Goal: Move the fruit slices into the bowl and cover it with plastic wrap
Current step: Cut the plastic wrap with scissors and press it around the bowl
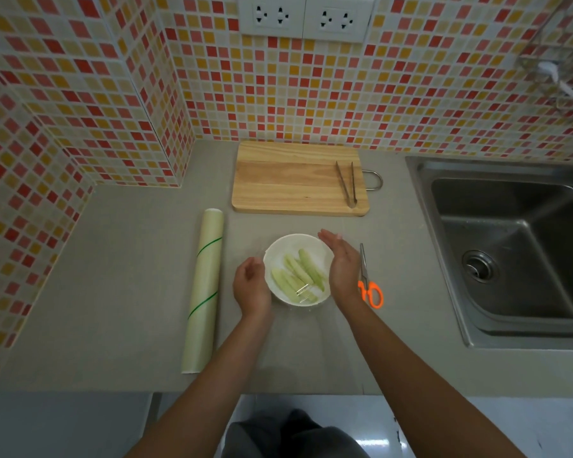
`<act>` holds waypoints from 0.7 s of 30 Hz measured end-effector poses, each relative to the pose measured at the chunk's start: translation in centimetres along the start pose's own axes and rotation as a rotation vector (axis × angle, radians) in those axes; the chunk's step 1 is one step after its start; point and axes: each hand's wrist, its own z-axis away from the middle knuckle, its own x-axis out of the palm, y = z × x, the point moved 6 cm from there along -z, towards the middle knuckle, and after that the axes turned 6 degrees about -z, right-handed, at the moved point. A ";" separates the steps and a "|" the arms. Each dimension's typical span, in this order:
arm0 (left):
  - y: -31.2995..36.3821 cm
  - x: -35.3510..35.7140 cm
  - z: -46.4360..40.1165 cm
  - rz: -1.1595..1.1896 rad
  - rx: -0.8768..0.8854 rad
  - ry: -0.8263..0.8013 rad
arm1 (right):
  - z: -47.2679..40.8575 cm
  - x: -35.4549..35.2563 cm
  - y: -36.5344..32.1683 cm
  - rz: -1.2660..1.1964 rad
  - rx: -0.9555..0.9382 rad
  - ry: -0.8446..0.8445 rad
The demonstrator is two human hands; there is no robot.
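Grey desk (113,292): bowl (280,247) flanked closely between hands; left hand (250,285) loosely curled, holding unclear; right hand (343,262) flat, holding nothing.

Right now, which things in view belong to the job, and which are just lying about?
Job: bowl, fruit slices, plastic wrap roll, left hand, right hand.
Lying about: scissors, tongs, cutting board, sink.

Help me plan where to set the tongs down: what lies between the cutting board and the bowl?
Nothing: in the head view, only bare grey counter separates the cutting board from the bowl. The tongs lie on the board.
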 end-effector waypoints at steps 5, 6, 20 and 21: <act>1.0 0.5 -1.8 0.055 -0.078 -0.092 | 0.7 -0.9 0.7 -0.014 -0.016 0.037; 1.1 0.7 -2.1 0.047 -0.104 -0.111 | 0.9 -0.9 1.0 -0.023 -0.012 0.043; 0.7 1.2 -4.2 -0.034 -0.068 -0.068 | 0.5 -0.6 1.9 0.203 -0.155 0.105; 0.6 1.3 -4.2 -0.032 -0.077 -0.061 | 0.4 -0.7 2.1 0.206 -0.150 0.108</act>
